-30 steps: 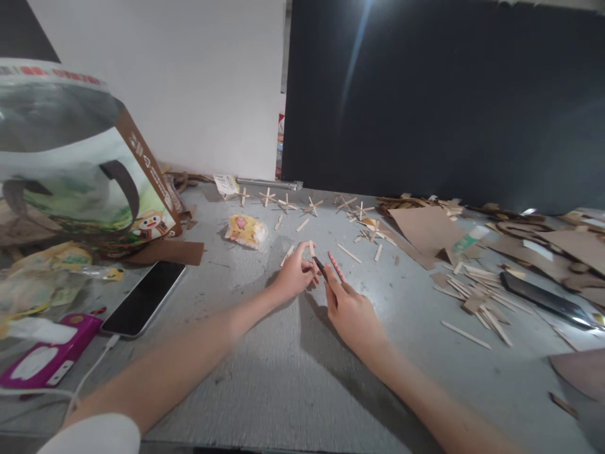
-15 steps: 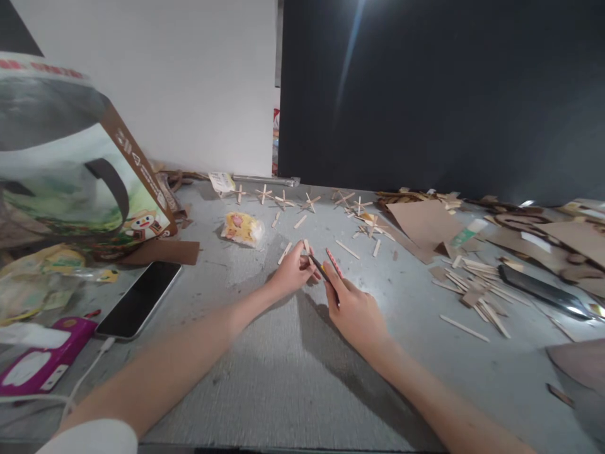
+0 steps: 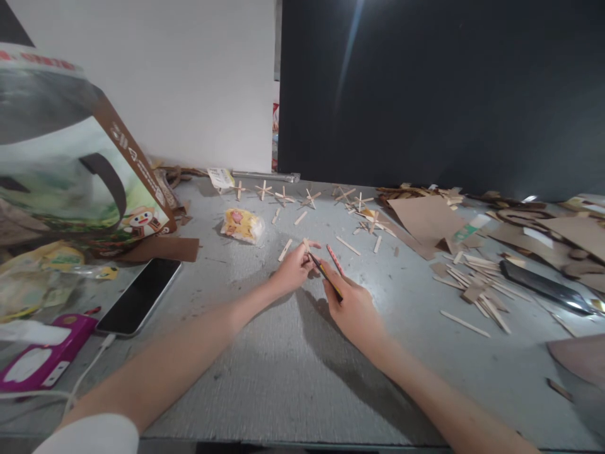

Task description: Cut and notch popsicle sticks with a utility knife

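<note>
My left hand (image 3: 293, 266) is closed in a pinch on a short wooden stick (image 3: 306, 244), whose pale end pokes up above the fingers. My right hand (image 3: 353, 309) grips a slim black-and-yellow pencil (image 3: 327, 277); its dark tip meets the stick at my left fingertips. Just beyond the right fingers, a red stick with white marks (image 3: 334, 259) sticks out, and I cannot tell whether it is held too. Loose wooden pieces lie nearby, one (image 3: 285, 250) left of my left hand and a longer one (image 3: 348, 245) beyond my right.
Crossed-stick pieces (image 3: 284, 197) stand in a row at the back. A yellow snack packet (image 3: 242, 226) lies in front of them. On the left are a phone (image 3: 140, 296), a purple device (image 3: 47, 353) and a large bag (image 3: 61, 170). Cardboard (image 3: 425, 221) and a stick pile (image 3: 482, 287) cover the right.
The pencil has turned slightly in my right hand, so more of its yellow stripe shows. My left fingers have shifted a little around the stick. The view has tilted slightly.
</note>
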